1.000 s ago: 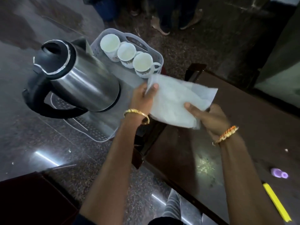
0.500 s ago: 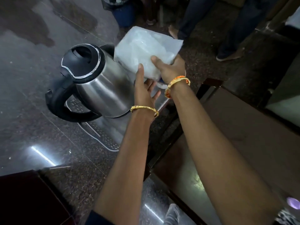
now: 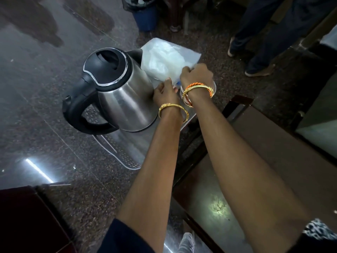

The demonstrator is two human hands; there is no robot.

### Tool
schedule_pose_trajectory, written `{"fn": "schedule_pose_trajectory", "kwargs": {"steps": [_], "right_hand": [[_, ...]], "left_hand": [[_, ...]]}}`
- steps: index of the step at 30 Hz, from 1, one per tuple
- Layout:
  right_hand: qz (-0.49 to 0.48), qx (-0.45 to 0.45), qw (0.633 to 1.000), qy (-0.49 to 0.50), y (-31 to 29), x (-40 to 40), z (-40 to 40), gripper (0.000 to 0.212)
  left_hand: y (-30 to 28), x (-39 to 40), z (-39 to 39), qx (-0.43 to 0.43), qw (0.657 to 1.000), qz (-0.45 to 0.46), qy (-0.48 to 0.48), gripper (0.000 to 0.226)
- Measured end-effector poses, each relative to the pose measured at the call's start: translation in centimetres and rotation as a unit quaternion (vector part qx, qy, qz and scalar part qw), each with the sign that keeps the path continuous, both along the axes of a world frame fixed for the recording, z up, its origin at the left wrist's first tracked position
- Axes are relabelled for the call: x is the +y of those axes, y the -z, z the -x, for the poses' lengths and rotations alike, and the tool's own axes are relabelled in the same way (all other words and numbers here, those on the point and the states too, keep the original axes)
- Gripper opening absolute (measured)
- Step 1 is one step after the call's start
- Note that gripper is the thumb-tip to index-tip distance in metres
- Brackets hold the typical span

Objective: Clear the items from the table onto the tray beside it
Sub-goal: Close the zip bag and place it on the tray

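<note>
A white cloth (image 3: 166,61) lies spread over the far end of the grey plastic tray (image 3: 118,152), covering the cups there; only a bit of one cup rim (image 3: 214,87) shows. My right hand (image 3: 196,74) grips the cloth's near right edge. At the cloth's near left corner, my left hand (image 3: 164,93) pinches it, right beside the kettle. A steel kettle (image 3: 120,95) with a black lid and handle stands on the tray's left part.
The dark wooden table (image 3: 264,152) runs along the right. The tray sits low beside it over a polished stone floor (image 3: 36,88). A blue bin (image 3: 144,13) and a person's legs and shoes (image 3: 255,52) stand beyond the tray.
Both hands carried the white cloth from above the table over to the tray and lowered it onto the cups, which are now covered. The kettle has stayed put.
</note>
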State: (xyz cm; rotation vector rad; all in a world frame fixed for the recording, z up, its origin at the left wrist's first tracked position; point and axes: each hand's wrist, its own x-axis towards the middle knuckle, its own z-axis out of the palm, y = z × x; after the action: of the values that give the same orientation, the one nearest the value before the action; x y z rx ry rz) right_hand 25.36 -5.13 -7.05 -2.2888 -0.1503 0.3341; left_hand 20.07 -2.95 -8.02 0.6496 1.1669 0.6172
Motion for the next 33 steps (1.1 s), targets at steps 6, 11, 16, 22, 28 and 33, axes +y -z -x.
{"fn": "schedule_pose_trajectory", "kwargs": {"steps": [6, 11, 16, 22, 28, 33], "right_hand": [[0.064, -0.007, 0.998, -0.016, 1.3, -0.6, 0.1, 0.028], [0.042, -0.041, 0.998, -0.015, 1.7, -1.1, 0.4, 0.025], [-0.047, -0.046, 0.998, 0.004, 1.4, -3.7, 1.5, 0.016], [-0.165, -0.057, 0.984, 0.038, 2.3, -10.2, 3.3, 0.034], [-0.158, -0.137, 0.972, 0.107, 6.3, -19.3, 6.5, 0.043], [-0.068, -0.147, 0.964, 0.211, 10.2, -29.9, 11.3, 0.042]], "left_hand": [[1.2, -0.7, 0.9, 0.1, 0.994, -0.016, 0.045, 0.032], [1.6, -0.9, 0.9, 0.145, 0.983, -0.013, 0.115, 0.043], [1.9, -1.2, 0.7, 0.167, 0.971, -0.01, 0.169, 0.029], [1.2, -4.1, 1.5, 0.265, 0.933, -0.13, 0.205, 0.038], [2.0, -15.1, 6.5, 0.168, 0.852, -0.472, 0.152, 0.02], [7.2, -25.5, 10.1, 0.205, 0.792, -0.444, 0.365, 0.022]]}}
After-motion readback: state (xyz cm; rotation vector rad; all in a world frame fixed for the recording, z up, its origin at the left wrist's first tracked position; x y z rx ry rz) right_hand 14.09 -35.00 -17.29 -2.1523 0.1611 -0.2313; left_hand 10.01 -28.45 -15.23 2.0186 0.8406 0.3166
